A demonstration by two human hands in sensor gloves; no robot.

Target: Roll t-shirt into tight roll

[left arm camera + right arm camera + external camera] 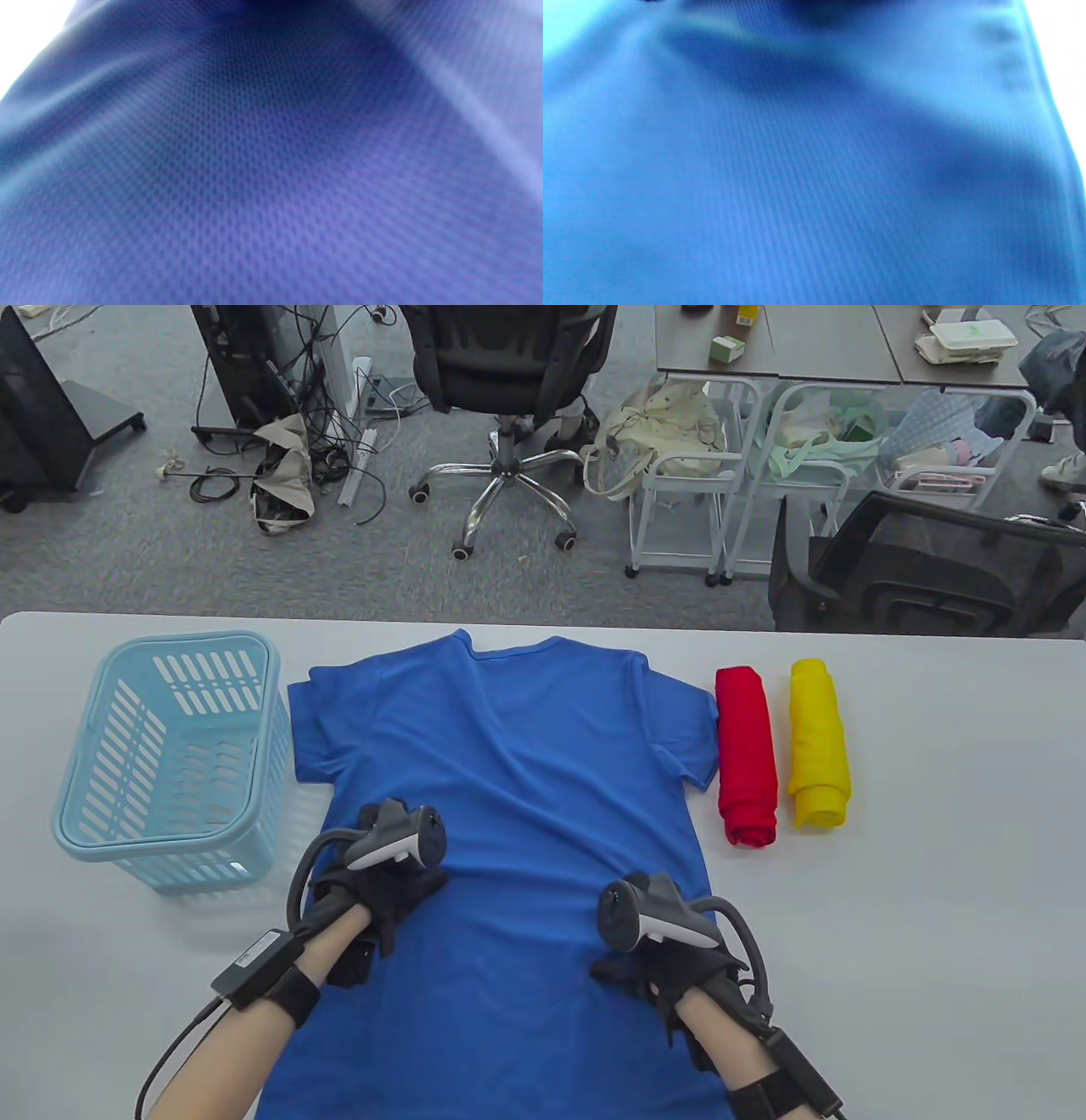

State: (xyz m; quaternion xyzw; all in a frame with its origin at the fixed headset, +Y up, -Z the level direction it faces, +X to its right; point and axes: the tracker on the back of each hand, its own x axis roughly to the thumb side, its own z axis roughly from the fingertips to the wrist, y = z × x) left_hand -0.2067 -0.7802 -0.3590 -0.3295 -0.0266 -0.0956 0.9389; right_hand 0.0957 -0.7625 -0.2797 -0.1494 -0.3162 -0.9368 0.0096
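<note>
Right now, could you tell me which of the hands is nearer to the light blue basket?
The left hand is nearer, resting on the blue t-shirt just right of the basket. The right hand lies farther across the shirt.

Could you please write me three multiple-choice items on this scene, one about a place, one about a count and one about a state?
1. Where does the light blue basket stand?
A. left of the blue t-shirt
B. right of the yellow roll
C. on the shirt

2. How many rolled garments lie on the table?
A. one
B. two
C. four

3. In what state is the blue t-shirt?
A. rolled tight
B. in the basket
C. spread flat

Answers:
1 A, the basket is at the shirt's left sleeve.
2 B, a red roll and a yellow roll lie side by side.
3 C, it lies unrolled under the left hand and right hand.
</note>
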